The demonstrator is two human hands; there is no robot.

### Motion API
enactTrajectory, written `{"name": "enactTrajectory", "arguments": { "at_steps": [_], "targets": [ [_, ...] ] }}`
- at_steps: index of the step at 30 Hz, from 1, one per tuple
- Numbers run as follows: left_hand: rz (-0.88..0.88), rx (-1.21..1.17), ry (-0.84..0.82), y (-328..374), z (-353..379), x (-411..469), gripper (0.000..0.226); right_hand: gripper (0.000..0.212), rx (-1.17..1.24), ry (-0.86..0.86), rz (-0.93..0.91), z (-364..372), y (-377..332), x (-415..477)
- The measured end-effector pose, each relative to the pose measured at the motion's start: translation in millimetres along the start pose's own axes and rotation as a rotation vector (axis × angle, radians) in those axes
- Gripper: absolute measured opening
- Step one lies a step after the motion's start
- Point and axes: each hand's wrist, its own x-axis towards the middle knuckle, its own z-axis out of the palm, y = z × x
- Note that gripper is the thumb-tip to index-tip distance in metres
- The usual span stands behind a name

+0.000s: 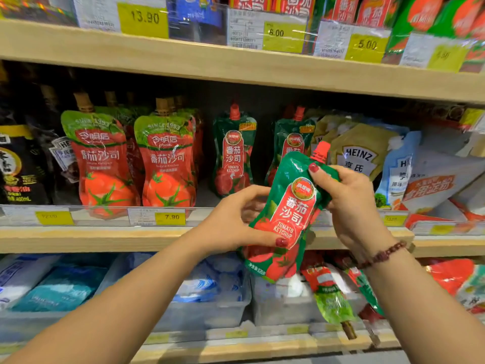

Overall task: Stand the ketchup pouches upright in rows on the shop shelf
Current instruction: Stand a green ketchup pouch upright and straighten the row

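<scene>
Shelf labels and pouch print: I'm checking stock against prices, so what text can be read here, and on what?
"TOMATO KETCHUP": held green pouch, in left hand and right hand
"SINCE 1993": red-and-green pouch
"HEINZ": yellow pouch
"7.90": middle shelf tag
"13.90", "6.00", "5.00": top shelf tags
Barcode digits and the remaining tags: too blurred.

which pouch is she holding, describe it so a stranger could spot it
Start at the middle wooden shelf and look in front of its edge. The dark green ketchup pouch tilts between both hands; unlike its standing twins, it is off the shelf.
</scene>
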Motion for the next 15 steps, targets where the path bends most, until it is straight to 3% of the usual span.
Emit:
{"name": "enactTrajectory", "arguments": {
  "at_steps": [7, 15],
  "targets": [
    [-0.075, -0.170, 0.008, 3, 13, 5, 0.066, 0.014, 0.104, 0.088, 0.030, 29, -11, 22],
    [-0.095, -0.157, 0.047, 12, 7, 21, 0.060, 0.029, 0.043, 0.126, -0.031, 27, -12, 38]
  ]
}}
